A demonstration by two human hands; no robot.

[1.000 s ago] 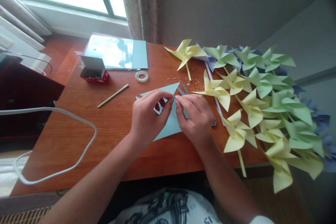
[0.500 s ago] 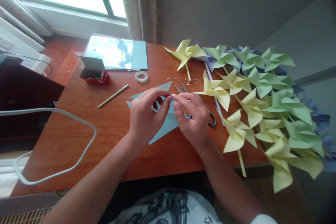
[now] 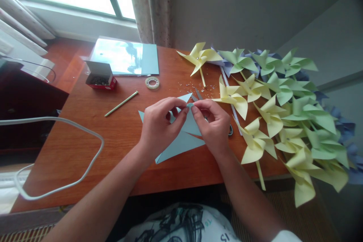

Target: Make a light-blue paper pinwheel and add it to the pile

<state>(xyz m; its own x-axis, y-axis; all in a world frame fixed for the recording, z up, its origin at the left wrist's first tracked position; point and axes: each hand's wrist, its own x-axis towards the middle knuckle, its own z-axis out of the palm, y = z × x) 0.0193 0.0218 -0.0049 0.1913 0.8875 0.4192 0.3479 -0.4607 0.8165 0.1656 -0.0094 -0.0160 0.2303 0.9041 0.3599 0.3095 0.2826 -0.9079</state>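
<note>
A light-blue paper sheet (image 3: 181,145) with cuts running in from its corners lies on the table under my hands. One of its tips is lifted and pinched between both hands. My left hand (image 3: 163,121) grips that tip from the left with thumb and forefinger; a small dark spot shows at its fingertips, too small to name. On the other side, my right hand (image 3: 212,123) pinches the same tip. Scissors (image 3: 196,94) lie partly hidden beneath my right hand, blades pointing away.
Yellow and green paper pinwheels (image 3: 255,140) crowd the table's right side. Leftward are a pale paper stick (image 3: 121,104), a tape roll (image 3: 152,82), an open red box (image 3: 101,81) of small dark pieces and a sleeve of blue sheets (image 3: 150,58). A white cable (image 3: 96,159) loops at left.
The blue sheet has turned slightly and shifted toward me. Its tip is now lifted between my fingers, and my right hand has moved a little to the right.
</note>
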